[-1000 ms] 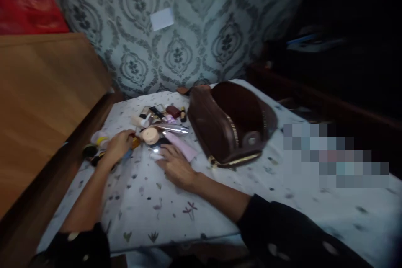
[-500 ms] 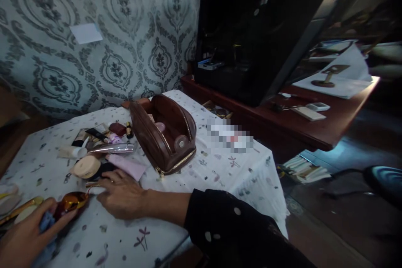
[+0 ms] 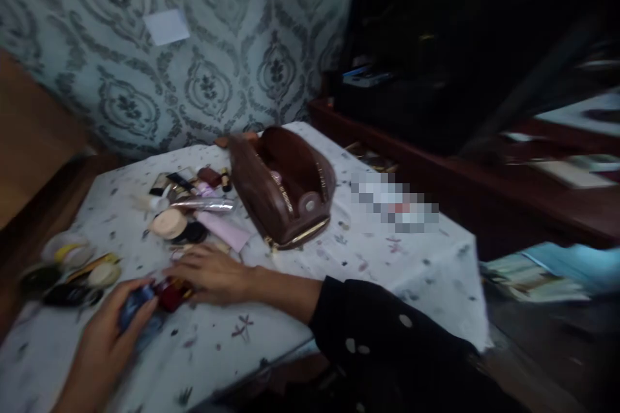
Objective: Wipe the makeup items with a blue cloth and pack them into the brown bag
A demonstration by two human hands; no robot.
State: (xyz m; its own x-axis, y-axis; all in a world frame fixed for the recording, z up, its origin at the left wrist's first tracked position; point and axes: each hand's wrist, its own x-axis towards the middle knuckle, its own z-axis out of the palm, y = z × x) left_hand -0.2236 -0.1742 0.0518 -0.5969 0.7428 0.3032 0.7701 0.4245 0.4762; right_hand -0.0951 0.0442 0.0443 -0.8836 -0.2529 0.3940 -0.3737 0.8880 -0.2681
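Observation:
My left hand (image 3: 104, 339) is closed around a crumpled blue cloth (image 3: 138, 306), at the lower left. Just right of the cloth is a small glossy bottle (image 3: 172, 293), dark red with amber tones, its far end blurred. My right hand (image 3: 216, 274) curls over that bottle from the right, fingers and thumb around it. Beyond the right hand lie a round beige compact (image 3: 168, 224), a pink tube (image 3: 225, 230) and a shiny silver-pink tube (image 3: 206, 204). A brown leather cosmetic bag (image 3: 261, 206) stands unzipped behind them, with a small pinkish item inside.
A patterned white cloth covers the table (image 3: 358, 271). Several jars and a dark case (image 3: 65, 295) lie at its left side. More small cosmetics, including a dark red case (image 3: 210, 175), sit left of the bag. A dark wooden cabinet (image 3: 436, 197) stands along the right.
The view has swung left and tilted. The reddish bottle, earlier in my left hand with the cloth, is now under my right fingers, which have come closer to my left hand.

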